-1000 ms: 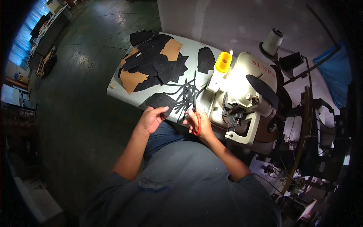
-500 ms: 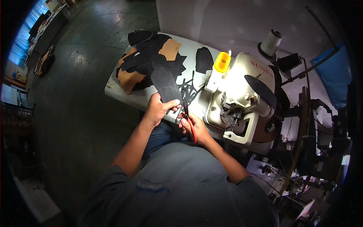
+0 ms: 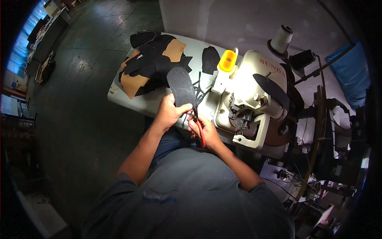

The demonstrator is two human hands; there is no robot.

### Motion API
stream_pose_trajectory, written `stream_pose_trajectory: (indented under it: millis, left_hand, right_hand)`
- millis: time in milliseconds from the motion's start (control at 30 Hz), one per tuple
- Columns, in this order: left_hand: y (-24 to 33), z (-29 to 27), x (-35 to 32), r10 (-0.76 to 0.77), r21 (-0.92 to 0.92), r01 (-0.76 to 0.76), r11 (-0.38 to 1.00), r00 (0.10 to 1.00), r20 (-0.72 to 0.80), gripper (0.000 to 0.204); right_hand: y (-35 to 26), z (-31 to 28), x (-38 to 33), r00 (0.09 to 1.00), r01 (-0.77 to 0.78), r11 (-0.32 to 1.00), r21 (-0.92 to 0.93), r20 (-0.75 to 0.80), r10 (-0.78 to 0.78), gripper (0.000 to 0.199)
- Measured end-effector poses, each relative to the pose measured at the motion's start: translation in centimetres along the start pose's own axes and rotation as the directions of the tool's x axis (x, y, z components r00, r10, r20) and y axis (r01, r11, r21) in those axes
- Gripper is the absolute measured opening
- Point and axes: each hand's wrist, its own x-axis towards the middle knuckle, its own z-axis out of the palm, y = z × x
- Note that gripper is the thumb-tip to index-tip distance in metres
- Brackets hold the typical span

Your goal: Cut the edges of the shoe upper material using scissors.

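Pinching a dark rounded piece (image 3: pixel 181 84) near its lower end between thumb and fingers of the left hand (image 3: pixel 170 113), above the pale tabletop (image 3: pixel 139 101); gripping red-handled scissors (image 3: pixel 201 137) in the curled right hand (image 3: pixel 209 132) just beside it; probably handling light, thin and bendable, so needing support close to the edge; showing heaped black and tan pieces (image 3: pixel 159 57) beyond.

Glare bleaches the sewing machine (image 3: pixel 250 67) beside a bright yellow fixture (image 3: pixel 227 61), with light reaching the left hand (image 3: pixel 169 112) and right hand (image 3: pixel 206 130). Blue-tinted light glows through a curtain (image 3: pixel 20 51) at far left; dim floor (image 3: pixel 85 131) and fisheye-bowed, blackened edges surround the scene.
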Motion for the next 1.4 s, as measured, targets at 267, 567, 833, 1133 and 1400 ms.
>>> stream_pose_trajectory:
  millis: [267, 567, 833, 1133, 1400]
  left_hand:
    - [-0.7, 0.3, 0.5, 0.098, 0.194, -0.086, 0.977, 0.994, -0.050, 0.019]
    - [-1.2, 0.7, 0.6, 0.152, 0.196, -0.128, 0.972, 0.982, -0.108, 0.023]
    - [-0.7, 0.8, 0.6, 0.134, 0.168, -0.120, 0.979, 0.988, -0.078, 0.022]
    - [-0.5, 1.3, 0.7, 0.092, 0.053, -0.089, 0.995, 0.993, -0.069, 0.022]
    - [0.2, 1.9, 0.6, 0.039, 0.028, -0.037, 0.999, 0.997, -0.065, 0.021]
  right_hand:
    - [-0.5, -0.1, -0.2, 0.999, 0.020, 0.999, -0.039, -0.039, -0.022, 0.038]
    - [-1.5, 0.2, -0.5, 0.998, 0.038, 0.995, -0.094, -0.046, -0.043, 0.032]
    - [-2.0, 0.5, -1.0, 0.997, 0.044, 0.996, -0.075, -0.058, -0.048, 0.036]
    - [-1.7, 0.9, -1.0, 0.990, 0.083, 0.997, -0.003, -0.110, -0.083, 0.041]
    - [-2.0, 0.9, -1.2, 0.991, 0.104, 0.995, 0.000, -0.080, -0.104, 0.041]
